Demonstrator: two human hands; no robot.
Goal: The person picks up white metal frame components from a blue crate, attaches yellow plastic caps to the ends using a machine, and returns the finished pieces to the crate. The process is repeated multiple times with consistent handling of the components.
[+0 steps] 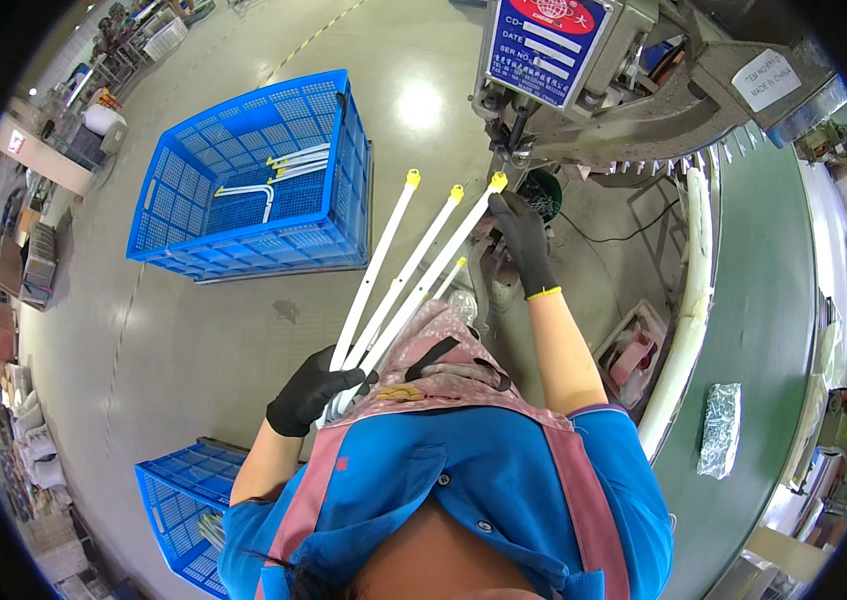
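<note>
In black gloves, both my hands are on white tubes with yellow end fittings. My left hand (pixel 312 390) is closed around the lower ends of several white tubes (pixel 381 268), which fan out up and away from me. Pinched near its yellow end fitting (pixel 498 183), the rightmost tube (pixel 441 262) is also in my right hand (pixel 524 238). That fitting sits right below the working head of a grey metal machine (pixel 584 145); whether they touch, I cannot tell. The far ends of the other tubes stand free to the left of it.
A large blue crate (pixel 274 243) with a few white bent tubes (pixel 269 190) stands on the floor at the far left. Another blue crate (pixel 179 500) is at the lower left. To the right run a padded white rail (pixel 686 330) and a green conveyor (pixel 759 300) carrying a clear plastic packet (pixel 721 430).
</note>
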